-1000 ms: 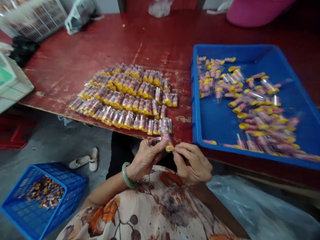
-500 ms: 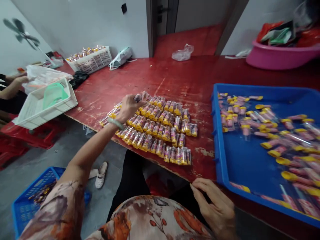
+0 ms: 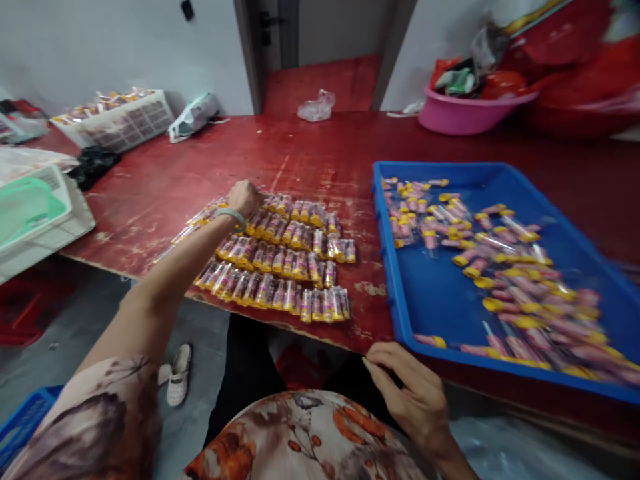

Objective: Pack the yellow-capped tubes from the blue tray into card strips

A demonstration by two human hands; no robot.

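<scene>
My left hand (image 3: 245, 197) reaches over the far end of several rows of small clear tubes (image 3: 270, 290) with yellow caps and pink contents, lying on the red table. Its fingers curl down on the far side, closed, and what they hold is hidden behind the knuckles. Close to the front table edge, my right hand (image 3: 413, 393) rests with thumb and fingertips drawn together; nothing shows in them. To its upper right a blue tray (image 3: 417, 300) holds many loose tubes (image 3: 505, 257) of the same sort, heaped toward the right side.
At the back left stand a white crate (image 3: 135, 123) of similar tubes and a black bag (image 3: 95, 163). A white tray (image 3: 75, 207) with a green item juts over the left edge. A pink basin (image 3: 465, 115) and a clear plastic bag (image 3: 317, 107) are at the back.
The head view has turned right, so the scene sits further left. My left hand, which held a tube above the far row, now sits lower with fingers hidden. My right hand looks much the same.
</scene>
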